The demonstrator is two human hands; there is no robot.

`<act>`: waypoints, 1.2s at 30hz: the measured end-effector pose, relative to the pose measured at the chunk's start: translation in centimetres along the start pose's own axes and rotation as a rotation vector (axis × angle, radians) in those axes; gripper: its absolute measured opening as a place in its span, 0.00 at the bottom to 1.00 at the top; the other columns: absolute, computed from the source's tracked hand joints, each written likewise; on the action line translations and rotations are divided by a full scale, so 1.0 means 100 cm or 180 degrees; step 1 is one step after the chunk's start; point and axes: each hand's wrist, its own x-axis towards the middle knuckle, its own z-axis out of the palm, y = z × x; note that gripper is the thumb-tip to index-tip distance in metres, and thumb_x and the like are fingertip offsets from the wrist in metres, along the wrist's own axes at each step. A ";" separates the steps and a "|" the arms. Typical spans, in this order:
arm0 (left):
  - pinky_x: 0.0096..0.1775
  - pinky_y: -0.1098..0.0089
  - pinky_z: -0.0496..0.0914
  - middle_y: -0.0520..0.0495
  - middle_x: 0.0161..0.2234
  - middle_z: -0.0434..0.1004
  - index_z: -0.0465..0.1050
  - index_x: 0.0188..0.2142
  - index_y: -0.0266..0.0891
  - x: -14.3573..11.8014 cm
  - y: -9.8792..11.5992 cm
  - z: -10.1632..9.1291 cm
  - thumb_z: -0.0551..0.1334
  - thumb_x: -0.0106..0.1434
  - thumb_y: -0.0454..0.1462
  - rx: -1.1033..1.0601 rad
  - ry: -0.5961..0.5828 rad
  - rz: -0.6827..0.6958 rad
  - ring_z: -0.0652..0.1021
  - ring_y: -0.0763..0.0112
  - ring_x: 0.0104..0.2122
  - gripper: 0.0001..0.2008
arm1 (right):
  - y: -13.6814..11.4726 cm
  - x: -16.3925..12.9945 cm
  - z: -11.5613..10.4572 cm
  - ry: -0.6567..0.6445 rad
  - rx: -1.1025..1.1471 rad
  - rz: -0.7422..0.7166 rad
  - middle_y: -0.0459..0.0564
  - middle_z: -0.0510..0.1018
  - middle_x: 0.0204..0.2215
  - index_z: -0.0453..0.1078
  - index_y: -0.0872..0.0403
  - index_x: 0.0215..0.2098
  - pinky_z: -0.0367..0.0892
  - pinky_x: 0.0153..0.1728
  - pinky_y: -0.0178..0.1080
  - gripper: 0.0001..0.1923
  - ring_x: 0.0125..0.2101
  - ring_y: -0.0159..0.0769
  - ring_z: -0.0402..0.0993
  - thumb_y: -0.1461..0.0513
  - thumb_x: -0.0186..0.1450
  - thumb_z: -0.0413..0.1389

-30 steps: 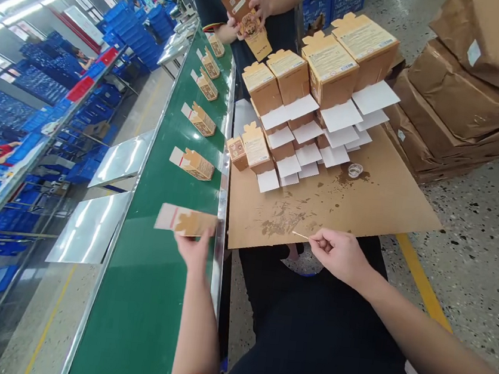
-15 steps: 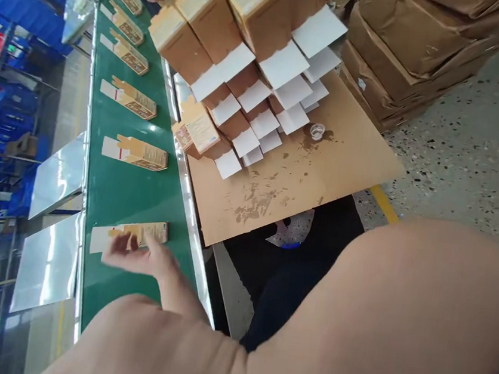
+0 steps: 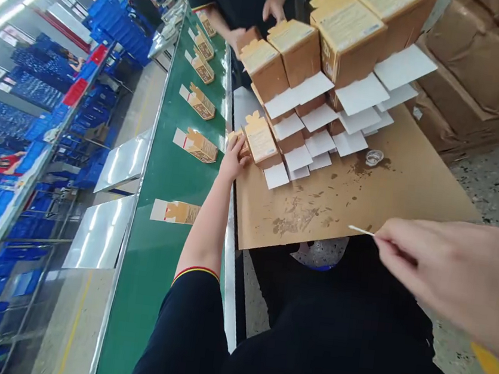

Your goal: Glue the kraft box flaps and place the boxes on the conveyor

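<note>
My left hand (image 3: 234, 160) reaches forward to the near left end of a stack of cartons, its fingers closed on a small brown carton (image 3: 234, 135) that they partly cover. Beside it stands another carton (image 3: 261, 140) with a white flap (image 3: 276, 176) folded out toward me. In my right hand (image 3: 429, 267), pinched between thumb and fingers, is a thin cotton swab (image 3: 360, 229) with its white tip pointing left, above the cardboard sheet (image 3: 431, 177). On that sheet sits a small clear dish (image 3: 374, 158), surrounded by wet spots.
A green conveyor belt (image 3: 153, 278) runs along my left, carrying several cartons such as one (image 3: 177, 212) near my forearm. Across the stack, a co-worker's hand (image 3: 275, 8) is near the upper cartons. Large brown wrapped packages (image 3: 482, 75) stand at the right.
My left hand has gone from above the carton on the belt to the stack. My right hand has come into view with the swab. The view has shifted.
</note>
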 end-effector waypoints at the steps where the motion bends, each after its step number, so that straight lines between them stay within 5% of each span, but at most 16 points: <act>1: 0.80 0.44 0.55 0.32 0.81 0.61 0.73 0.74 0.40 -0.010 0.000 -0.003 0.70 0.62 0.33 0.0006 0.0020 0.0031 0.59 0.46 0.83 0.39 | 0.015 0.015 -0.016 -0.0225 -0.0011 -0.0126 0.51 0.67 0.18 0.67 0.42 0.23 0.52 0.19 0.47 0.28 0.15 0.39 0.57 0.36 0.72 0.53; 3: 0.78 0.44 0.61 0.34 0.80 0.64 0.77 0.72 0.42 -0.036 0.005 -0.016 0.68 0.65 0.34 0.0177 0.0039 -0.0009 0.65 0.44 0.80 0.35 | 0.041 0.019 -0.025 -0.0317 0.0020 0.0078 0.49 0.71 0.19 0.71 0.43 0.25 0.51 0.18 0.44 0.29 0.14 0.36 0.59 0.33 0.72 0.55; 7: 0.76 0.34 0.61 0.44 0.79 0.68 0.85 0.62 0.54 -0.102 0.028 -0.039 0.68 0.67 0.35 0.0875 -0.0053 -0.0242 0.79 0.38 0.68 0.26 | 0.080 0.018 -0.001 0.0044 -0.0008 0.0896 0.48 0.77 0.20 0.78 0.45 0.28 0.59 0.22 0.41 0.18 0.18 0.35 0.68 0.44 0.68 0.65; 10: 0.76 0.28 0.56 0.45 0.77 0.72 0.88 0.55 0.57 -0.149 0.056 -0.036 0.69 0.67 0.34 0.1212 -0.0309 -0.0131 0.83 0.37 0.61 0.21 | 0.093 0.062 0.017 0.0285 -0.0200 0.0905 0.49 0.81 0.24 0.80 0.51 0.30 0.62 0.29 0.39 0.09 0.24 0.35 0.72 0.57 0.68 0.66; 13: 0.76 0.31 0.58 0.44 0.77 0.71 0.86 0.58 0.57 -0.182 0.082 -0.030 0.75 0.62 0.35 0.1017 -0.0352 0.0010 0.83 0.37 0.61 0.25 | 0.096 0.118 0.033 0.0189 -0.0461 0.0595 0.51 0.81 0.25 0.76 0.54 0.28 0.57 0.32 0.38 0.10 0.26 0.32 0.71 0.64 0.68 0.66; 18: 0.68 0.45 0.75 0.36 0.70 0.78 0.79 0.69 0.48 -0.187 0.084 -0.042 0.70 0.70 0.49 0.0105 0.0532 -0.0789 0.84 0.44 0.60 0.29 | 0.094 0.166 0.054 -0.0307 -0.0972 0.0511 0.51 0.80 0.24 0.75 0.58 0.26 0.52 0.34 0.39 0.12 0.27 0.28 0.70 0.68 0.67 0.68; 22: 0.67 0.49 0.75 0.33 0.57 0.87 0.86 0.54 0.39 -0.164 0.067 -0.030 0.65 0.73 0.49 -0.0360 0.0588 -0.1865 0.84 0.43 0.60 0.20 | 0.090 0.177 0.059 -0.0639 -0.1019 0.0522 0.50 0.77 0.22 0.74 0.60 0.21 0.53 0.35 0.40 0.16 0.28 0.28 0.72 0.69 0.67 0.67; 27: 0.60 0.50 0.80 0.38 0.45 0.91 0.85 0.41 0.42 -0.186 0.061 0.001 0.70 0.68 0.54 -0.1001 0.0234 -0.2114 0.86 0.42 0.55 0.18 | 0.089 0.166 0.047 -0.0347 -0.0604 0.0566 0.48 0.77 0.21 0.74 0.56 0.22 0.54 0.32 0.39 0.15 0.24 0.27 0.65 0.70 0.65 0.65; 33: 0.59 0.47 0.81 0.34 0.54 0.89 0.84 0.53 0.42 -0.274 0.068 0.011 0.75 0.64 0.60 -0.1685 0.0551 -0.1859 0.87 0.42 0.56 0.29 | 0.093 0.096 0.017 0.0497 0.0127 0.0789 0.48 0.81 0.24 0.82 0.53 0.30 0.69 0.35 0.39 0.05 0.26 0.33 0.73 0.68 0.59 0.65; 36: 0.61 0.46 0.82 0.32 0.62 0.85 0.80 0.60 0.43 -0.283 0.072 0.025 0.79 0.59 0.60 -0.2459 0.0820 -0.1842 0.85 0.41 0.62 0.38 | 0.083 0.061 0.023 0.0719 0.0608 0.0620 0.49 0.82 0.24 0.84 0.51 0.31 0.73 0.32 0.40 0.05 0.25 0.36 0.74 0.60 0.61 0.65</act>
